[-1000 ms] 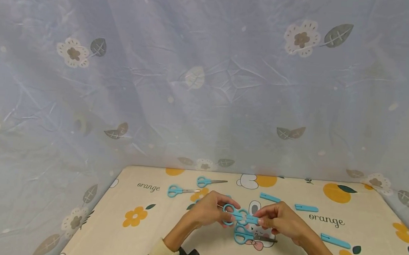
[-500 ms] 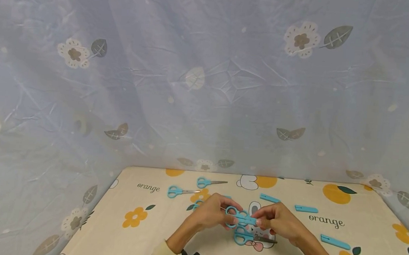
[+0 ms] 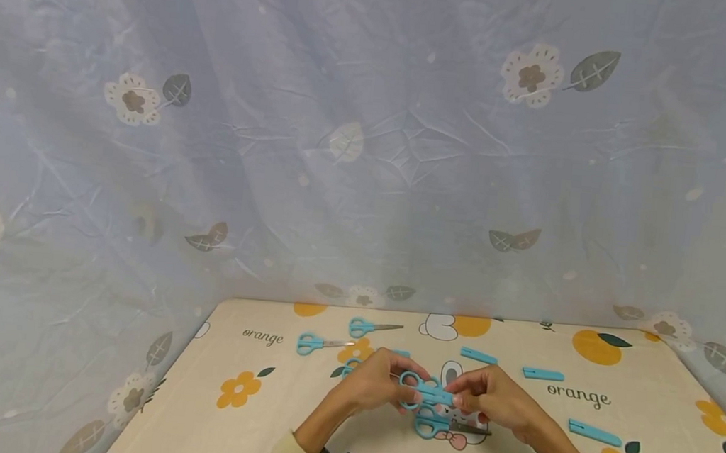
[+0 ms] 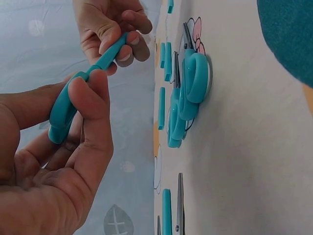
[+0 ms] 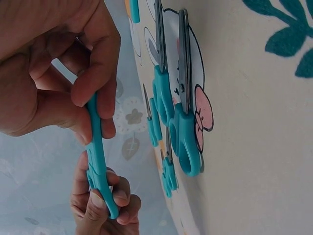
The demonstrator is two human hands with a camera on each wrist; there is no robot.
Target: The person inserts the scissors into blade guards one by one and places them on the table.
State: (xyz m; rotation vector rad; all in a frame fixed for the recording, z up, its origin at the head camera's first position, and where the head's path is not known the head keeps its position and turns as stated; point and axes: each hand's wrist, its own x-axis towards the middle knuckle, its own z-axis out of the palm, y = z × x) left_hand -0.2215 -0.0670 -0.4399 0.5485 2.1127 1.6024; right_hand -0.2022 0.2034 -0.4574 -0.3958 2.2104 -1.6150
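My left hand grips light-blue scissors by their finger loops, raised over the table. Opposite it, my right hand pinches the light-blue blade cover between thumb and fingers. The cover is in line with the scissors and meets the handles, so their blades are hidden. Beneath the hands another pair of scissors lies uncovered, its blades pointing right. In the right wrist view a further pair of scissors lies beside it.
Several more bare scissors lie at the back left, among them one pair and another pair. Loose blue covers are spread at the right: one cover, a second cover, a third cover. A patterned curtain hangs behind the tablecloth.
The blade cover and the scissors' handles have come closer together, the cover now fully up against the handles. Both hands stay in nearly the same place; the things on the table have not moved.
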